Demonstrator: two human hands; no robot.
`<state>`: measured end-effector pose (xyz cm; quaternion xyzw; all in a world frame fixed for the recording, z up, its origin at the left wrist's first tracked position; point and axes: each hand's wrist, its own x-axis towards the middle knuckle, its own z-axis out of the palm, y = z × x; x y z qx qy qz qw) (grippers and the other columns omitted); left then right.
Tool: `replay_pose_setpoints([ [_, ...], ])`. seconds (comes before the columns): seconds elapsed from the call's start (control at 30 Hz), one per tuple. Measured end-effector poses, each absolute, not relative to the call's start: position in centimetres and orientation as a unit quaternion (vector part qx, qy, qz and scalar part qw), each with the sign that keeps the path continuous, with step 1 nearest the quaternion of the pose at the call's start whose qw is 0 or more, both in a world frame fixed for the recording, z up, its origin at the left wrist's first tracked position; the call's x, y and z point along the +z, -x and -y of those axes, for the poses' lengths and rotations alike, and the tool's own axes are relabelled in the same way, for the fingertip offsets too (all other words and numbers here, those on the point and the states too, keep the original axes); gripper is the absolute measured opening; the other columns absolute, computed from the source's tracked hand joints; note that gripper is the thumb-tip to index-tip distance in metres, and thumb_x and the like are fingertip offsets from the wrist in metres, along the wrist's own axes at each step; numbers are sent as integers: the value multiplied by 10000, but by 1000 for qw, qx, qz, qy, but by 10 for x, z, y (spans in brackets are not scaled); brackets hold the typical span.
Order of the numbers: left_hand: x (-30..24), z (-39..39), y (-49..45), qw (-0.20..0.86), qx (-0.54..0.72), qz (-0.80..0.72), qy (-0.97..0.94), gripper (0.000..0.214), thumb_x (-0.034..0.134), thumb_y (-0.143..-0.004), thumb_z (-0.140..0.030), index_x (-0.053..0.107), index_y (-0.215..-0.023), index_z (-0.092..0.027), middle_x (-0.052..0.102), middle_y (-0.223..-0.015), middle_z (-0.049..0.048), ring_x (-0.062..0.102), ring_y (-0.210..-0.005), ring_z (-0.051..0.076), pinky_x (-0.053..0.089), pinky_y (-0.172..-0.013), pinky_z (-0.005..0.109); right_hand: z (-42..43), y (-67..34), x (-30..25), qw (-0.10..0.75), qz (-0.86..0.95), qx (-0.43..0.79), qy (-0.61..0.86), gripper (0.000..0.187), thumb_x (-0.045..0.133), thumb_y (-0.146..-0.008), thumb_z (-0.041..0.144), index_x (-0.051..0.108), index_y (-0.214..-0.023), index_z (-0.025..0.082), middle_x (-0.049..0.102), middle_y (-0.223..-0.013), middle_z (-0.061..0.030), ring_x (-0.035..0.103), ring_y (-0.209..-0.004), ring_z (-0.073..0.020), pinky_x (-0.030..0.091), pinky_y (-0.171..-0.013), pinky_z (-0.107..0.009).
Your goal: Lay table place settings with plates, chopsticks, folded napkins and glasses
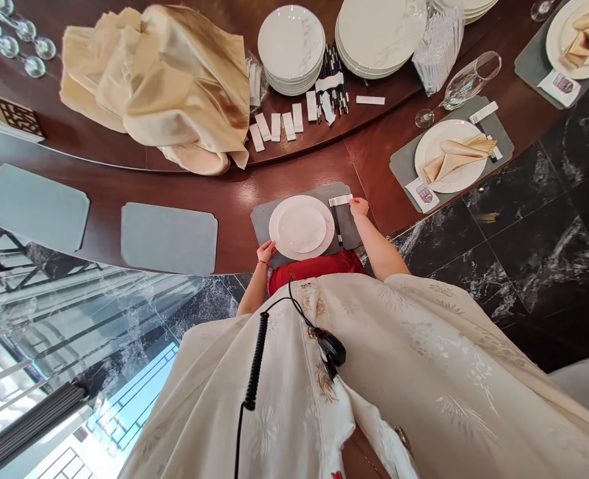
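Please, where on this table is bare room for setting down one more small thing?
The far-left mat and its neighbour are bare, as is the wood between that neighbour and the plated mat. Another bare patch lies between the right hand and the napkin mat. Crowded: the raised tier, with golden cloth, stacked plates and chopsticks.

Cannot see beneath the heaped, shiny gold satin cloth [184, 80]. Cannot make out for sure any contact between the left hand [266, 251] and the round white plate [273, 223]. Cannot see the whole near edge of the grey mat with clipped corners [261, 216], partly covered by bright red fabric [319, 267]. Cannot read the tiny print on the white packet with a red-and-blue label [424, 195]. Can see just part of a clear stemmed glass [542, 9], cut off at the top edge.
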<state>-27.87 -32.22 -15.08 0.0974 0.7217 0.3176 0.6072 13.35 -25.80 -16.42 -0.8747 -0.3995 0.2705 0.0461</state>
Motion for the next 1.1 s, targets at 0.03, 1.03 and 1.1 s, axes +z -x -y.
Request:
replay_pose_setpoints([
  [0.03,-151,323,279,606,319,-722,-98,170,864,-810,-133,800,-968,-129,818,-1061,121,779,-1011,199,631,-1017,362,258,-133,-163,62,364,282,886,410,433,-1009,240,730,-1240,76,769,-1188,-180,732,-1048,-231,561,-915,-295],
  [1.03,-133,352,261,517,378,-762,97,370,548,-1068,-429,735,-972,-123,767,-860,108,753,-713,166,639,-731,283,-9,-248,-106,52,522,150,838,365,564,-943,89,647,-1298,77,635,-1354,-232,573,-1247,-294,450,-1112,-458],
  [1.1,-133,350,260,518,378,-761,100,374,548,-1070,-429,737,-985,-117,776,-888,124,767,-748,176,641,-749,281,-3,-251,-107,87,473,197,854,375,651,-866,77,679,-1240,84,695,-1246,-193,632,-1142,-265,492,-1059,-396],
])
